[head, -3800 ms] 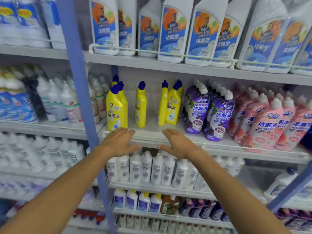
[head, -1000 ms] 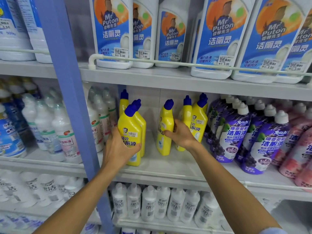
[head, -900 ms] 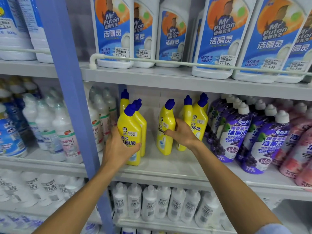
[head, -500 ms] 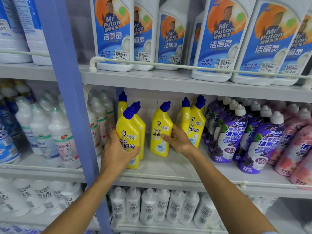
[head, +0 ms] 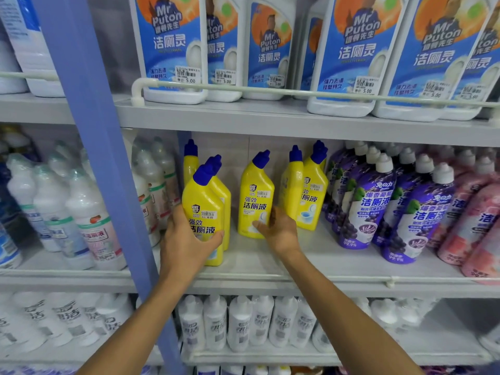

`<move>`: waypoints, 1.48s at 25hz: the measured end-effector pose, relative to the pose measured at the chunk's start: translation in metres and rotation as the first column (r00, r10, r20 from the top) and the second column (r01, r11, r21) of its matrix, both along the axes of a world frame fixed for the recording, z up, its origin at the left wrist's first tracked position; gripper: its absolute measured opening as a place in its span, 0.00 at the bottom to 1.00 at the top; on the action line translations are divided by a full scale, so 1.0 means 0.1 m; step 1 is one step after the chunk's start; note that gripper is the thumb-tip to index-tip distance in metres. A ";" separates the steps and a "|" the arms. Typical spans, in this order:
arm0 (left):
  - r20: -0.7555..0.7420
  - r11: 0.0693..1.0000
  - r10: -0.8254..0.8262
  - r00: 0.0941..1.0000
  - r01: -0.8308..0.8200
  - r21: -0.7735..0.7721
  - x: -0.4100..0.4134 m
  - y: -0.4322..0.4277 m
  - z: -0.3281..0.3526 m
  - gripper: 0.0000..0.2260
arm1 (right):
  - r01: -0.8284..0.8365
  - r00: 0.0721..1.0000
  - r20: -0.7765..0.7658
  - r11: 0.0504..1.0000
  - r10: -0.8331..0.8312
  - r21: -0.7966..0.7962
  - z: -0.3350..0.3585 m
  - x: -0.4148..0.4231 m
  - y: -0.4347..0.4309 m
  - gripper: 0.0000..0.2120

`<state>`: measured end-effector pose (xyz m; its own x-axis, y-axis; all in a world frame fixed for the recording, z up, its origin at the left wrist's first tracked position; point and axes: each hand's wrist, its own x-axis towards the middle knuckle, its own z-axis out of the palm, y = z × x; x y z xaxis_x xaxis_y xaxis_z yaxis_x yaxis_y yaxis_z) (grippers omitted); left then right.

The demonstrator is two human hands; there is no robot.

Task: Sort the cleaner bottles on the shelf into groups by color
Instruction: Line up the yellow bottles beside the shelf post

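Observation:
Several yellow cleaner bottles with blue caps stand on the middle shelf (head: 338,269). My left hand (head: 186,244) grips the front left yellow bottle (head: 201,204) around its lower body, near the shelf's front. My right hand (head: 278,230) holds the middle yellow bottle (head: 255,193) at its lower right side, fingers on its label. Two more yellow bottles (head: 307,190) stand just right of that hand. Purple bottles (head: 368,201) and pink bottles (head: 476,220) fill the shelf further right.
A blue upright post (head: 100,163) stands right beside my left hand. Clear white bottles (head: 89,215) fill the bay to its left. Big white jugs with blue labels (head: 343,55) sit behind a rail on the shelf above. White bottles (head: 240,323) line the shelf below.
Both hands came up from the shelf edge and took hold of yellow bottles. Over the last second the middle bottle has been turned label-forward and shifted slightly left; the left bottle stays put.

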<state>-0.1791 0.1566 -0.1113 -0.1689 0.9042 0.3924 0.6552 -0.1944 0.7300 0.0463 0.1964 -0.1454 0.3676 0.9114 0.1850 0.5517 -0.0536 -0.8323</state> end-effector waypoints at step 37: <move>0.015 0.995 0.052 0.999 -0.053 0.088 0.05 -0.01 -0.09 0.38 | 0.301 0.932 0.221 0.953 -0.287 -0.031 -0.13 -0.42 0.97 0.37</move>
<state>-0.1737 0.1556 -0.1207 -0.2207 0.8559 0.4676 0.6572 -0.2238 0.7197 0.0040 0.2934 -0.1584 0.5797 0.7807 0.2333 0.6659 -0.2888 -0.6879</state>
